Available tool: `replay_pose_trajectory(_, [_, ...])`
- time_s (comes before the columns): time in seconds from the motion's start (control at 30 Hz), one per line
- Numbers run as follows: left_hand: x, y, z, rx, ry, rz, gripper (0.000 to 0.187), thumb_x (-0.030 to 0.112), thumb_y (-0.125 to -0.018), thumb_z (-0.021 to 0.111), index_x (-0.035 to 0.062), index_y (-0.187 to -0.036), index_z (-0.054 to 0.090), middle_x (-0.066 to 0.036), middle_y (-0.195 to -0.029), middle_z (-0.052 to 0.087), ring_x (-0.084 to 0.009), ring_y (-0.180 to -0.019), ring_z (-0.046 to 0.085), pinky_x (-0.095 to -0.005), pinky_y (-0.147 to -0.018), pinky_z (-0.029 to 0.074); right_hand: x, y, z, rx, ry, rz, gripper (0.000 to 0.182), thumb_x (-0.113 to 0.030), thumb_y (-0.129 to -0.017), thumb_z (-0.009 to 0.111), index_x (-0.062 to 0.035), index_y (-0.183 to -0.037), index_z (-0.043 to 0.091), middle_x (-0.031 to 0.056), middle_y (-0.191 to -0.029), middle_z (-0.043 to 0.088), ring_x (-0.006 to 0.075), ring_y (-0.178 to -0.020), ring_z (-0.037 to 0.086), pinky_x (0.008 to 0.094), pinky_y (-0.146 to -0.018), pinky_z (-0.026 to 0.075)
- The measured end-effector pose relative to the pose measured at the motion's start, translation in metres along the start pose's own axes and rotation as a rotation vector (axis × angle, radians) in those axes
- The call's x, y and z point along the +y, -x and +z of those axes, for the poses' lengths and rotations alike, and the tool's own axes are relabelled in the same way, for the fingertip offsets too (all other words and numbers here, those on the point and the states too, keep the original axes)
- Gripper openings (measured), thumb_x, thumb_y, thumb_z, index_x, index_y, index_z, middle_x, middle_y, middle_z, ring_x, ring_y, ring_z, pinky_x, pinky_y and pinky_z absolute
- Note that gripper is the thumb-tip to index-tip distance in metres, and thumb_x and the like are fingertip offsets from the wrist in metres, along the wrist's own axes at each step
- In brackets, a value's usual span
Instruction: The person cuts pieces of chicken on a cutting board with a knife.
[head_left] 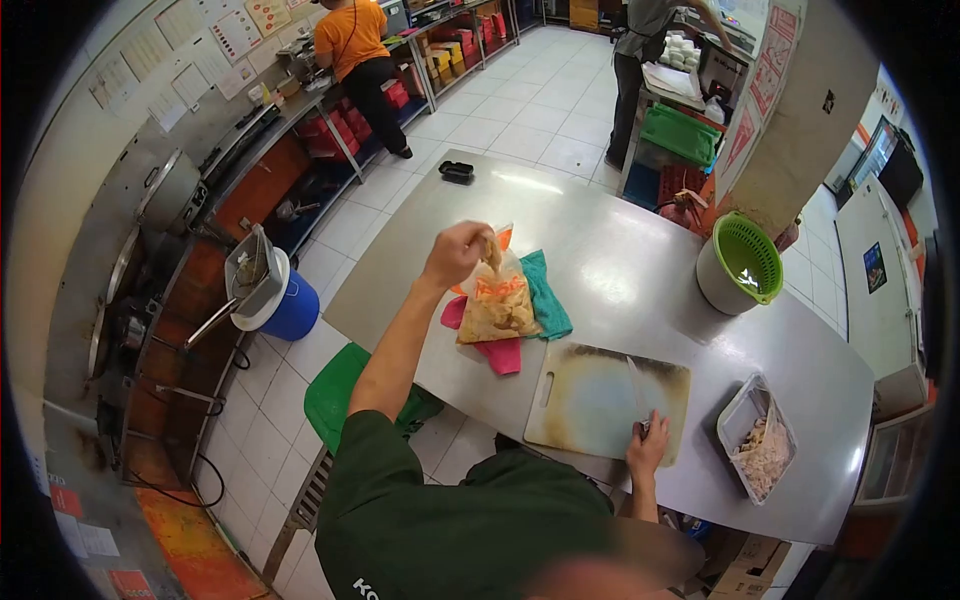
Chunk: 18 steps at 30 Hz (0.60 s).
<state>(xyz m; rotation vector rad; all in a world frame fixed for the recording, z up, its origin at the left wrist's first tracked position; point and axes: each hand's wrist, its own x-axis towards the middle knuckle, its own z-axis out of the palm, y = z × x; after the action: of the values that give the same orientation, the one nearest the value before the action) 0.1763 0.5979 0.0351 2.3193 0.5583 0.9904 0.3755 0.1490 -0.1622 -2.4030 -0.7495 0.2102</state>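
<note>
My left hand [459, 255] is raised over a clear plastic bag [498, 306] with orange print, full of pale yellowish pieces. Its fingers are closed on a pale piece of meat [492, 254] at the bag's mouth. Under the bag lie a pink cloth [503, 356] and a teal cloth [546, 297]. My right hand [647, 443] is closed round the handle of a knife [633, 383], whose blade lies over the worn cutting board [583, 397] and points away from me. Right of the board, a tray [735, 415] holds chopped pale meat [764, 455].
On the steel table [620, 260] stand a pale bucket with a green strainer basket [746, 257] and a small black container [456, 172]. A blue bin [287, 303] and green stool [335, 395] are at left. Two people [358, 60] [640, 65] stand farther back.
</note>
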Motion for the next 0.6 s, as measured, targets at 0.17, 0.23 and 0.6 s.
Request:
replay_pose_trajectory(0.17, [0.086, -0.044, -0.026, -0.011, 0.389, -0.102, 0.014, 0.003, -0.092, 0.051, -0.0017, -0.101, 0.061, -0.004, -0.087, 0.065, -0.0099, -0.08, 0.061, -0.0256, -0.072, 0.05, 0.001, 0.001, -0.006, -0.017, -0.02, -0.012, 0.051, -0.022, -0.091, 0.061, 0.0017, -0.135, 0.047, 0.0294, -0.133, 0.048, 0.0418, -0.132, 0.039, 0.0482, -0.111, 0.026])
replay_pose_trajectory(0.23, [0.125, -0.052, -0.017, -0.255, 0.648, -0.249, 0.016, 0.005, -0.094, 0.05, -0.0016, -0.105, 0.061, -0.003, -0.095, 0.064, -0.0097, -0.084, 0.061, -0.024, -0.076, 0.05, 0.023, -0.004, 0.008, 0.003, -0.221, 0.078, 0.047, -0.022, -0.094, 0.058, 0.0028, -0.133, 0.047, 0.0255, -0.132, 0.052, 0.0353, -0.128, 0.045, 0.043, -0.107, 0.033])
replay_pose_trajectory(0.6, [0.094, 0.112, 0.243, -0.878, 0.876, -0.83, 0.025, 0.02, -0.096, 0.051, 0.0007, -0.109, 0.059, -0.008, -0.094, 0.065, -0.017, -0.077, 0.065, -0.0323, -0.07, 0.055, 0.028, 0.061, -0.057, 0.122, -0.639, 0.247, 0.022, -0.021, -0.096, 0.057, -0.0001, -0.101, 0.054, 0.0023, -0.076, 0.056, 0.0096, -0.064, 0.049, 0.0275, -0.059, 0.043])
